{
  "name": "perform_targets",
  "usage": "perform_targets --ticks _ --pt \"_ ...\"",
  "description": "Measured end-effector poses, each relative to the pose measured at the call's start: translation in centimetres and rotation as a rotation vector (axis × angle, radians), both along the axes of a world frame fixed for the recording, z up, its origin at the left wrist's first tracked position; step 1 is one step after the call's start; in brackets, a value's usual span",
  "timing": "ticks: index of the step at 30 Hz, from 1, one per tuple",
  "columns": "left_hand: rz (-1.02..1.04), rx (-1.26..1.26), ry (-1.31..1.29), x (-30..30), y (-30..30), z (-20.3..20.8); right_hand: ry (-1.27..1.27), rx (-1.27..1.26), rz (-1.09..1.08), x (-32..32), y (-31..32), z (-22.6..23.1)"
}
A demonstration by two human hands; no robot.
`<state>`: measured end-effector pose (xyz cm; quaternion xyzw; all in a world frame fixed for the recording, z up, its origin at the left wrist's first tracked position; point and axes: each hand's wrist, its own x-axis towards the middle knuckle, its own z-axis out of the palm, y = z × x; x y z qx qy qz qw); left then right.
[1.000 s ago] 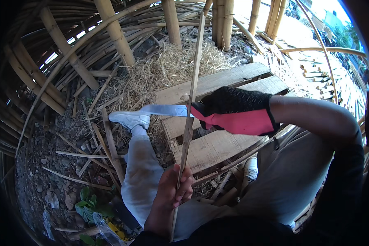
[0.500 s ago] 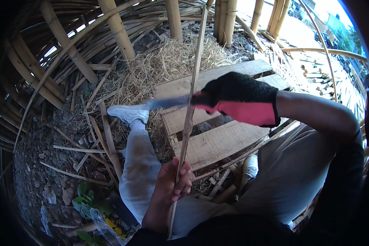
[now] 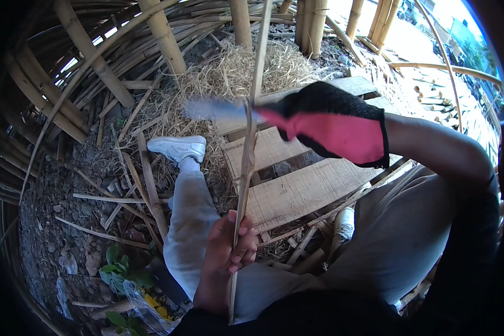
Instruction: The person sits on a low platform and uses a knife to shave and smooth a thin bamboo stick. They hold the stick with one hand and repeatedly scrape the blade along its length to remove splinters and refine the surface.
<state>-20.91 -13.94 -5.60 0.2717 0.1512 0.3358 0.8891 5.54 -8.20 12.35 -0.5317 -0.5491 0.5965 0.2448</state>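
My left hand [image 3: 225,252] is bare and grips the lower part of a thin bamboo strip [image 3: 248,140] that stands nearly upright in front of me. My right hand [image 3: 330,120], in a black and pink glove, holds a knife whose blurred blade [image 3: 215,109] points left and lies across the strip, well above my left hand. My leg in light trousers stretches forward, ending in a white shoe [image 3: 176,148].
I sit on a pallet of wooden planks [image 3: 297,185]. Dry straw [image 3: 229,73] lies ahead, thick bamboo poles [image 3: 162,33] lean at the back and left, loose bamboo slivers [image 3: 145,185] cover the dirt, and green leaves [image 3: 117,269] lie at lower left.
The knife and my gloved right hand have risen along the strip, away from my left hand. My left hand has kept its grip on the strip.
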Motion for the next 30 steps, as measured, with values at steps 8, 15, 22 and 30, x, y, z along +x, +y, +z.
perform_targets --ticks 8,15,22,30 --pt "-0.004 0.02 -0.053 0.2 0.7 0.2 -0.144 0.235 -0.096 0.3 0.8 -0.3" --pt "0.02 0.038 -0.042 -0.2 0.7 0.4 -0.347 0.026 0.086 -2.5 -0.3 -1.0" --pt "0.027 0.04 0.085 0.8 0.5 0.3 -0.749 1.323 0.082 -1.1 0.2 -5.0" --pt "0.005 0.048 0.17 1.6 -0.3 0.9 -1.329 1.412 -0.112 -3.2 -3.1 -4.3"
